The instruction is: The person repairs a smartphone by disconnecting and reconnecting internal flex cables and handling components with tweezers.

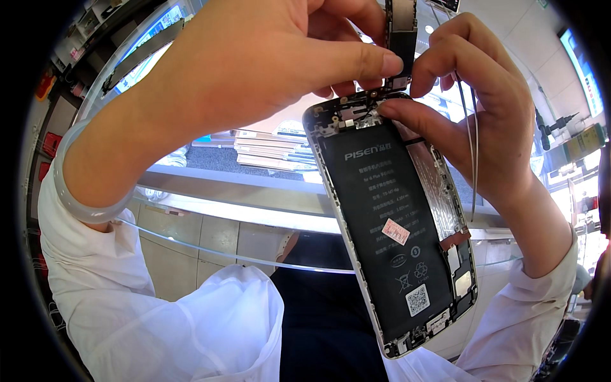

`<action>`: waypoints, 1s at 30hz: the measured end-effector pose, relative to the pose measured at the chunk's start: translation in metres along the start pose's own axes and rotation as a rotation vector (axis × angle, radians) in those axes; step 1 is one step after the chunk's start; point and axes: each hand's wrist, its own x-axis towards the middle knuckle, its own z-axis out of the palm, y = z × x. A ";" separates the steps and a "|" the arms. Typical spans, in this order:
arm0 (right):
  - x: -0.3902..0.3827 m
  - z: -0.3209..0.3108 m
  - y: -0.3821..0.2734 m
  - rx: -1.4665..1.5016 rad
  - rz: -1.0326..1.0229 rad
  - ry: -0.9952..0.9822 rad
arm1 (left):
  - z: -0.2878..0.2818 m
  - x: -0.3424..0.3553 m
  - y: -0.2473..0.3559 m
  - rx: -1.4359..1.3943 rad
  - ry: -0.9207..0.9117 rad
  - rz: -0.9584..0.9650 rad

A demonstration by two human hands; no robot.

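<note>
An opened smartphone (333, 162) is held up at a tilt in front of me, its insides facing me. A large black battery (382, 184) with a small pinkish sticker (396, 232) fills its middle. Beside the battery lies a bare silvery strip. My left hand (324, 57) pinches a narrow dark circuit board (402, 44) standing above the phone's top edge. Closed at the phone's top corner, my right hand (477, 95) presses its thumb on the parts there. Thin metal tweezers (475, 153) hang down from among the right hand's fingers. The fingertips behind the board are partly hidden.
Behind the phone is a glass-topped counter (235, 184) with a stack of flat packages (273, 149) inside. A long dark strip-shaped object (143, 56) lies at the far left. Shelves with goods (48, 143) stand left. A dark tool (554, 127) shows at right.
</note>
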 end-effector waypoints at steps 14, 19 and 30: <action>0.000 0.000 -0.003 0.018 0.008 0.017 | 0.010 -0.011 -0.014 0.223 0.205 0.079; -0.002 0.003 0.000 0.024 -0.014 0.038 | 0.012 -0.013 -0.015 0.356 0.243 0.178; -0.009 0.009 0.005 0.224 0.046 0.110 | 0.014 -0.019 -0.009 0.403 0.205 0.141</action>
